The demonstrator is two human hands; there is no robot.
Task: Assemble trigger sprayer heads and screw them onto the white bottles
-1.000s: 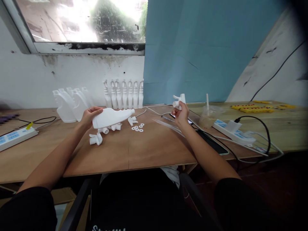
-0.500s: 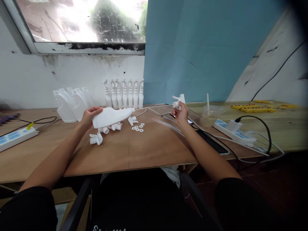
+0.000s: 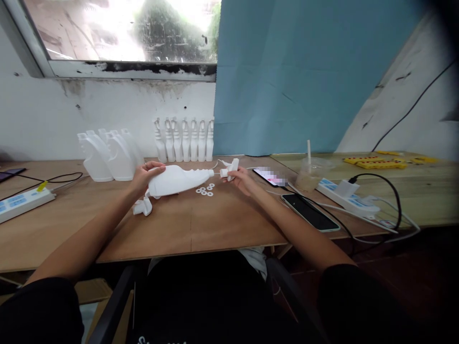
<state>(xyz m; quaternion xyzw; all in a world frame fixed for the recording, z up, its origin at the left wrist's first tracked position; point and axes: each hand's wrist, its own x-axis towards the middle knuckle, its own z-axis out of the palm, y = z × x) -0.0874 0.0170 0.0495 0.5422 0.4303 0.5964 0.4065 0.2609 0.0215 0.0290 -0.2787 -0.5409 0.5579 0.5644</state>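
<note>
My left hand (image 3: pixel 147 175) is closed on the base end of a white plastic bottle (image 3: pixel 179 181), tilted nearly flat with its neck toward the right. In my right hand (image 3: pixel 241 178) is a white trigger spray head (image 3: pixel 230 168), gripped between the fingers. A thin tube (image 3: pixel 216 173) bridges the spray head and the bottle's mouth, a small gap still between the two parts. Below the bottle, another spray head (image 3: pixel 142 206) lies on the table. Several white ring washers (image 3: pixel 204 191) are scattered just beneath the bottle's neck.
Several assembled spray bottles (image 3: pixel 185 141) stand along the wall, with translucent jugs (image 3: pixel 107 155) to their left. Phones (image 3: pixel 311 212), cables, a lidded cup (image 3: pixel 311 173) and a power strip (image 3: pixel 347 198) occupy the right side. Another power strip (image 3: pixel 27 204) lies at left.
My right hand has come left and down with the spray head to the bottle's mouth. My left hand has shifted slightly right with the bottle.
</note>
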